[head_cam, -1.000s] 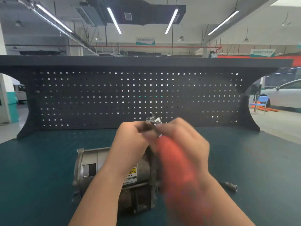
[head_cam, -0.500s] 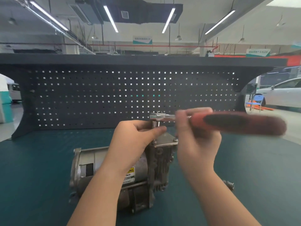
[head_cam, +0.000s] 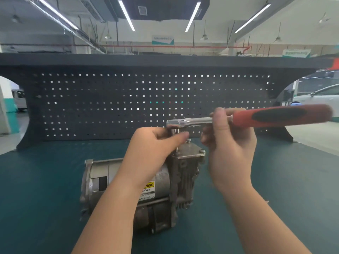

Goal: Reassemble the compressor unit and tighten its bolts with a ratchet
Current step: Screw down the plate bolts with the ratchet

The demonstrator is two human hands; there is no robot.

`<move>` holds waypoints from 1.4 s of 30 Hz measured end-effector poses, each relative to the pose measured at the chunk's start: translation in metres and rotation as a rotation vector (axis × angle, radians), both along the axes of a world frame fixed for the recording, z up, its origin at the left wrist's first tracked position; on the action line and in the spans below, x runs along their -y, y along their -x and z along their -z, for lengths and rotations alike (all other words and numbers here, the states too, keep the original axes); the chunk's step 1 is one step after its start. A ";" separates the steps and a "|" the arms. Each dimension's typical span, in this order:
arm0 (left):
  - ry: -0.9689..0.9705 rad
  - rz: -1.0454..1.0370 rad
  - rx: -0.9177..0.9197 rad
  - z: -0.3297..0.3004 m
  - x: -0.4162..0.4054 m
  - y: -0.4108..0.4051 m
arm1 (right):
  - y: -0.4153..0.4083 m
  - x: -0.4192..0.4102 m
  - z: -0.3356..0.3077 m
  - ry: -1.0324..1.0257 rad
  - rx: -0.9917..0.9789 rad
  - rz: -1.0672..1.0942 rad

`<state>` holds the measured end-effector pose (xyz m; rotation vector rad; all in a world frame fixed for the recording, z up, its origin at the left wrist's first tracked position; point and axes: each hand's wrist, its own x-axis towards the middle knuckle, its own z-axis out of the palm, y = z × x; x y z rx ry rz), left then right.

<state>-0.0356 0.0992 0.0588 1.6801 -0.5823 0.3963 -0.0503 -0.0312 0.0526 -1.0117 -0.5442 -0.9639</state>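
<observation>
Compressor unit (head_cam: 139, 191) lying on its side at six o'clock on the green tabletop (head_cam: 45, 189), motor can pointing to nine o'clock, finned head end toward three, with the square cover plate (head_cam: 190, 151) on top. And we're into the bolt-tightening step! Left hand (head_cam: 156, 143) comes in from seven o'clock, thumb and fingers curled and pinching the socket stem just under the ratchet head, keeping it upright over a bolt at the plate's back corner. The bolt itself is hidden behind the fingers, so I can't say how far down it sits. Right hand (head_cam: 227, 142) at three o'clock has its thumb and upper fingers pinching the steel shank of the ratchet (head_cam: 238, 119) right where the red and black grip begins; the lower fingers curl loosely beneath. The handle lies level, pointing out to three o'clock.

One more bolt head (head_cam: 201, 151) shows at the plate's near right corner, seated flush by the look of it. Behind it all stands a dark pegboard (head_cam: 146, 99) at twelve o'clock.

Next call, to my eye: sweep that handle round while the left hand steadies the socket square on the bolt. A tilt there could let it slip off the head. Then on to the remaining corners.
</observation>
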 end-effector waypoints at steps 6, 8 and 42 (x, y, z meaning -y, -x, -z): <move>-0.091 -0.077 -0.026 -0.007 -0.002 -0.003 | 0.009 -0.018 0.005 0.649 0.312 0.458; -0.026 -0.001 -0.023 -0.005 -0.002 -0.002 | 0.008 -0.012 0.002 0.431 0.189 0.384; 0.031 0.024 0.012 0.002 -0.003 -0.004 | 0.004 -0.011 0.007 0.008 0.080 0.250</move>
